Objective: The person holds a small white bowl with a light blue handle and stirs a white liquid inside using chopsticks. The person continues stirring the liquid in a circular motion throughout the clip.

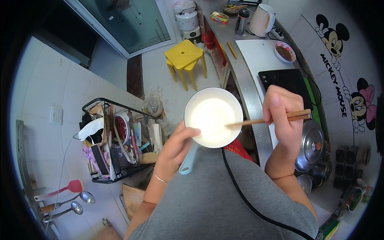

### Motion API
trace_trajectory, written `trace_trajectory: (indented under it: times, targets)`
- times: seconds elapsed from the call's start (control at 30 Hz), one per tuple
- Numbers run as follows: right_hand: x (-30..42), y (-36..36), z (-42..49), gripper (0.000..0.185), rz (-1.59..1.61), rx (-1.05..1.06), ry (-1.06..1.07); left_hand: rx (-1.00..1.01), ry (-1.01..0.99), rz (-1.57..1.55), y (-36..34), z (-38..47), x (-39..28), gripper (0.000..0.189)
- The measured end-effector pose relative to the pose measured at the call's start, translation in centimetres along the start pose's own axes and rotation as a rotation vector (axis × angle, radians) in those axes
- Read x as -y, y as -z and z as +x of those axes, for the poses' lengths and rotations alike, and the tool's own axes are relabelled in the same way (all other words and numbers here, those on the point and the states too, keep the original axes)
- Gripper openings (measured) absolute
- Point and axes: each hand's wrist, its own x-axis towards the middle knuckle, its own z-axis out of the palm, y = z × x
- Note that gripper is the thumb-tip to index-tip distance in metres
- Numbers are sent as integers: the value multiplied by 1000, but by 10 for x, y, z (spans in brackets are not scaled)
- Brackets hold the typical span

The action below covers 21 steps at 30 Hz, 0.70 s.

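Observation:
My left hand [177, 145] holds a white enamel saucepan [187, 120] by its side, the thumb over the near rim. The pan's pale blue handle [188, 162] points down towards the grey shirt. A pale, milky-looking content [211, 115] shows brightly inside; its exact nature I cannot tell. In my right hand [283, 112], to the right of the pan, a pair of wooden chopsticks [255, 121] is gripped. Their tips reach over the pan's right side into the pale content. The saucepan is held up in front of the body.
Along the counter [244, 75] stand a black cooktop [285, 82], a bowl of brown sauce [285, 52], an electric kettle [262, 21] and a lidded metal pot [310, 144]. Yellow stools [183, 54] stand on the floor ahead. A wire rack [120, 105] filled with household items is at the left.

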Motion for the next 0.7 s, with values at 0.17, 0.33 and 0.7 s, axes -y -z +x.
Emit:
trace_trajectory:
  times: [0.17, 0.33, 0.7]
  targets:
    - [4, -5, 2, 32, -107, 31, 79, 37, 52, 12, -1, -2, 2, 74]
    - [0, -2, -2, 28, 1, 126, 29, 25, 44, 47, 0, -1, 2, 74]
    - [-5, 0, -5, 31, -76, 92, 92, 39, 63, 38, -7, -2, 1, 73]
